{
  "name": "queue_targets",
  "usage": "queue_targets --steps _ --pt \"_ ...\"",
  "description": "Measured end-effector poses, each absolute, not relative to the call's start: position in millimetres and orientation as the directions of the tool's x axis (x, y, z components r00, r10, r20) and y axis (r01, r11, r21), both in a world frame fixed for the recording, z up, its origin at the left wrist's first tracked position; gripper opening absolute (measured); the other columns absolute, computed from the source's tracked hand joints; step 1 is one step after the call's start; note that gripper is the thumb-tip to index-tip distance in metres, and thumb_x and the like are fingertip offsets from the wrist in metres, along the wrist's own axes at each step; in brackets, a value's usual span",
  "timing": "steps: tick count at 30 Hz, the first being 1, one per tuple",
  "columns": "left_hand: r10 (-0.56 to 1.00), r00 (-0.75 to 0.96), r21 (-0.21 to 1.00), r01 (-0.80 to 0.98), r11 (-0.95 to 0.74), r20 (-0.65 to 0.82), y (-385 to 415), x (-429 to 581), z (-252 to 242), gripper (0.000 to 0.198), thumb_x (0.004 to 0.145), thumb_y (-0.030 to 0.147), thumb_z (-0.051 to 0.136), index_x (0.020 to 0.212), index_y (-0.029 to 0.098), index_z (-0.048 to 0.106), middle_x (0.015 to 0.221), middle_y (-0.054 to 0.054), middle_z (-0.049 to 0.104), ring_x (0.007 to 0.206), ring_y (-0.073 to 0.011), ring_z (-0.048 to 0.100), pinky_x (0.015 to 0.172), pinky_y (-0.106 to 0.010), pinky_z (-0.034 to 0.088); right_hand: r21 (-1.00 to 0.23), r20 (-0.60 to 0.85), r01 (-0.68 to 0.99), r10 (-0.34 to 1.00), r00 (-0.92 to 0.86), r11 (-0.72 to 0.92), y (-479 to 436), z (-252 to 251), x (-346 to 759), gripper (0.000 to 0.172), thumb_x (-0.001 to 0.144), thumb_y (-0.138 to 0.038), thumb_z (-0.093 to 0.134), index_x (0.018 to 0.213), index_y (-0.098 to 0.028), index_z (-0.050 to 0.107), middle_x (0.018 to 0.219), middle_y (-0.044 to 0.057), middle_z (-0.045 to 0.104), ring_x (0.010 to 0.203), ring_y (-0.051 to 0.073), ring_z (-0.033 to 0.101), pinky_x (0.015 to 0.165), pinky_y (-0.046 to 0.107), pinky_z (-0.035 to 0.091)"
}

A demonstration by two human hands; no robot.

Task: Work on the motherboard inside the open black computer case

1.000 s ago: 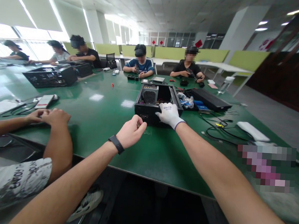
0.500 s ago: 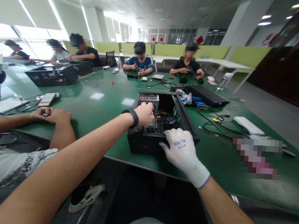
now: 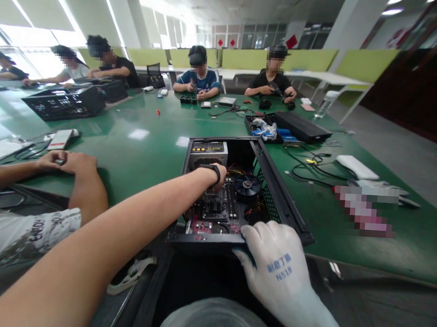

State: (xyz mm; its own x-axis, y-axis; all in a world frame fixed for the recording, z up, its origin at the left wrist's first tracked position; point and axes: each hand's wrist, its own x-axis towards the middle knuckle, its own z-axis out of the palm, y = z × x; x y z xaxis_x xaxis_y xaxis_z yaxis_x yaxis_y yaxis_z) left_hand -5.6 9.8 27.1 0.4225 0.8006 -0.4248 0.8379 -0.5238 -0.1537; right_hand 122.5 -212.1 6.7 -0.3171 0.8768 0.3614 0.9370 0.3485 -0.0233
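Note:
An open black computer case (image 3: 281, 199) lies on its side, its near end over the front edge of the green table. Inside it show a silver power supply (image 3: 209, 153), a motherboard (image 3: 217, 208) and a round cooling fan (image 3: 247, 186). My left hand (image 3: 220, 176), bare with a black wristband, reaches down into the case beside the power supply; its fingers are hidden. In a white glove, my right hand (image 3: 275, 256) is closed over the near rim of the case, thumb on the outer side.
Cables (image 3: 306, 174), a white box-shaped object (image 3: 357, 167) and a glove lie to the right. Beyond the case sits a black tray (image 3: 248, 122) with blue-and-white items. A neighbour's hands (image 3: 68, 161) rest at the left edge. Other people work across the table (image 3: 143, 124).
The case has come toward me, so its near end now overhangs the table edge. My right hand moved with it. My left hand has gone deeper into the case.

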Motion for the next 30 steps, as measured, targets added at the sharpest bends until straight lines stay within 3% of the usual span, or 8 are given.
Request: queue_targets --steps 5,10,19,24,30 --pt "0.800 0.403 -0.143 0.850 -0.507 -0.445 22 -14 12 0.051 0.044 0.040 0.090 0.088 0.016 0.080 0.089 -0.013 0.076 0.097 -0.0338 0.069 0.090 -0.037 0.053 -0.025 0.356 0.939 0.881 -0.312 0.342 -213 6 122 0.019 0.079 -0.036 0.066 0.092 -0.024 0.060 0.081 0.004 0.059 0.076 0.023 0.046 0.069 0.037 0.022" --pt "0.783 0.371 -0.199 0.830 -0.521 -0.499 31 -11 0 0.064 0.039 0.035 0.091 0.097 0.014 0.079 0.096 -0.014 0.076 0.095 -0.0333 0.069 0.087 -0.036 0.055 -0.026 0.342 0.941 0.887 -0.309 0.337 -213 5 122 0.020 0.079 -0.038 0.065 0.094 -0.025 0.061 0.082 0.005 0.059 0.077 0.024 0.047 0.069 0.038 0.022" --pt "0.827 0.344 -0.143 0.884 -0.445 -0.444 42 -10 -18 0.052 0.041 0.041 0.089 0.086 0.017 0.080 0.079 -0.010 0.076 0.092 -0.0319 0.070 0.089 -0.037 0.054 -0.007 0.353 0.942 0.882 -0.313 0.337 -213 5 122 0.020 0.079 -0.038 0.065 0.094 -0.024 0.062 0.082 0.005 0.060 0.077 0.023 0.047 0.069 0.038 0.023" --pt "0.816 0.330 -0.119 0.894 -0.431 -0.474 37 -7 -13 0.051 0.039 0.033 0.091 0.084 0.012 0.080 0.080 -0.014 0.075 0.095 -0.0360 0.068 0.093 -0.041 0.052 -0.004 0.351 0.941 0.882 -0.315 0.338 -213 4 123 0.020 0.081 -0.039 0.063 0.095 -0.024 0.062 0.082 0.006 0.060 0.077 0.023 0.047 0.069 0.038 0.022" --pt "0.758 0.327 -0.263 0.799 -0.541 -0.565 28 -4 -1 0.056 0.042 0.019 0.089 0.096 0.010 0.078 0.101 -0.016 0.075 0.102 -0.0356 0.067 0.093 -0.038 0.052 -0.002 0.373 0.939 0.872 -0.318 0.343 -213 5 122 0.020 0.080 -0.038 0.065 0.094 -0.024 0.062 0.082 0.005 0.060 0.076 0.023 0.046 0.069 0.037 0.022"
